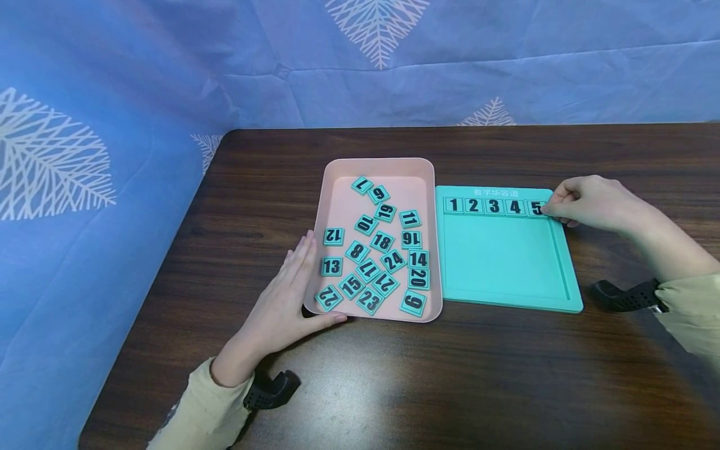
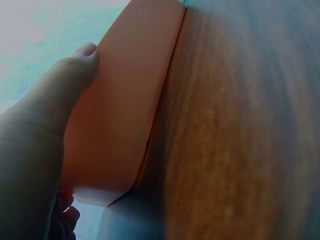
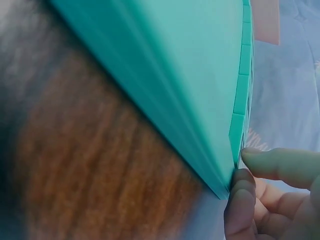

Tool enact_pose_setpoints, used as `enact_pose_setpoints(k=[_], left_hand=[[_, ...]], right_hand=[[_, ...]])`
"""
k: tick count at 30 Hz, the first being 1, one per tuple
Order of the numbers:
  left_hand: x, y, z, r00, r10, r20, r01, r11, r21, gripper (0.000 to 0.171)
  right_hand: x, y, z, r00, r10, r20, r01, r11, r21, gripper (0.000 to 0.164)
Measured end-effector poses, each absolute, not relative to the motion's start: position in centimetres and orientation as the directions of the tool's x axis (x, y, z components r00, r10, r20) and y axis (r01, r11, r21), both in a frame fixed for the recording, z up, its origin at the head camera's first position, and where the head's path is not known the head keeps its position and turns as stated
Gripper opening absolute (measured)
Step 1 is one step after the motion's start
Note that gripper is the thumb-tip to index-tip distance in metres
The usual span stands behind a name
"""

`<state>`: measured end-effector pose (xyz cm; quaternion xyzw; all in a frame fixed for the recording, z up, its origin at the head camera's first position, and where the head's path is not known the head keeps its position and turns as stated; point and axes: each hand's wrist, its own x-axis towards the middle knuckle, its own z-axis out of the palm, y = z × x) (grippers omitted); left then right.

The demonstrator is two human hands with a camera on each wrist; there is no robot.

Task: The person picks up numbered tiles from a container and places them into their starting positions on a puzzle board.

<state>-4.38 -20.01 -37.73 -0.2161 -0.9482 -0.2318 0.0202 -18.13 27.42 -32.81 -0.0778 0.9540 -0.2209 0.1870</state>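
A pink tray [image 1: 371, 169] holds several loose teal number tiles [image 1: 382, 241], scattered at various angles. My left hand [image 1: 284, 306] rests against its near left corner, fingers stretched along the left side; in the left wrist view the thumb [image 2: 80, 67] lies on the tray's outer wall [image 2: 122, 85]. To the right is a teal number-puzzle board [image 1: 506, 262], with tiles 1 to 5 in a row along its top. My right hand [image 1: 599, 203] pinches the tile 5 [image 1: 536, 208] at the row's right end. In the right wrist view, fingertips [image 3: 250, 156] touch the end tile [image 3: 236, 135].
Tray and board stand side by side, touching or nearly so, on a dark wooden table [image 1: 450, 381]. A blue cloth with white leaf prints [image 1: 315, 62] hangs behind and to the left. Black straps sit at both wrists.
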Motion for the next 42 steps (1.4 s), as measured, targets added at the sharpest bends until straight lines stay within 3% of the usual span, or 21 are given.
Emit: enact_pose_setpoints(k=[31, 42], left_hand=[[-4.6, -20.0, -37.9, -0.902, 0.41, 0.137, 0.427, 0.795, 0.431, 0.117], [-4.5, -20.1, -37.9, -0.901, 0.409, 0.146, 0.43, 0.791, 0.436, 0.117]], right_hand=[[-18.5, 27.1, -32.4, -0.91, -0.253, -0.328, -0.089, 0.893, -0.442, 0.036], [-18.6, 24.5, -31.1, -0.943, -0.265, -0.203, -0.149, 0.878, -0.454, 0.042]])
